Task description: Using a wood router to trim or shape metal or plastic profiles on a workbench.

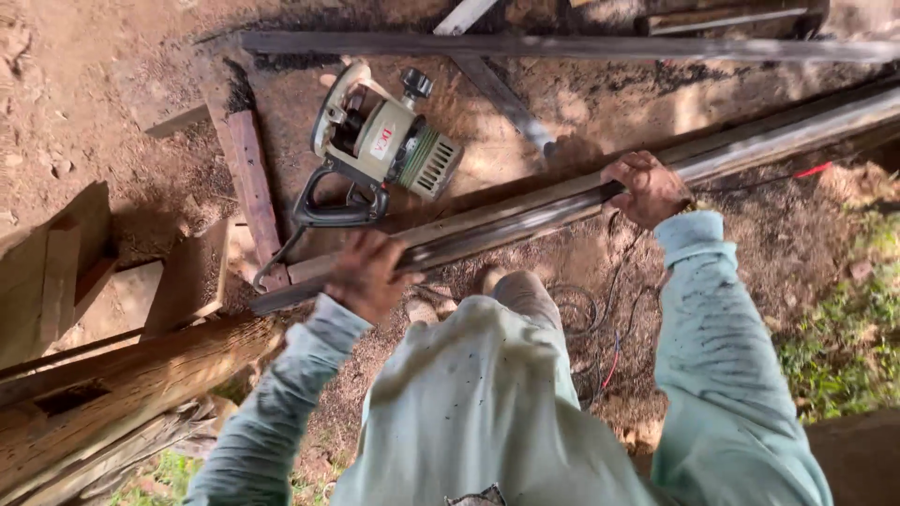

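A long, narrow wooden plank (pixel 506 220) runs from lower left up to the right edge, held above the dirt ground. My left hand (pixel 368 274) grips the plank near its lower end, slightly blurred. My right hand (pixel 647 187) closes over the plank further up, toward the middle. Both sleeves are pale green. Just beyond the plank lies a cream-coloured power tool (pixel 380 145) with a black handle, resting on the ground on its side.
A thick log (pixel 122 389) lies at lower left beside stacked boards (pixel 56 272). More planks (pixel 562 47) cross the top. Cables (pixel 600 328) coil on the sawdust-covered dirt near my leg. Grass (pixel 844 347) grows at the right.
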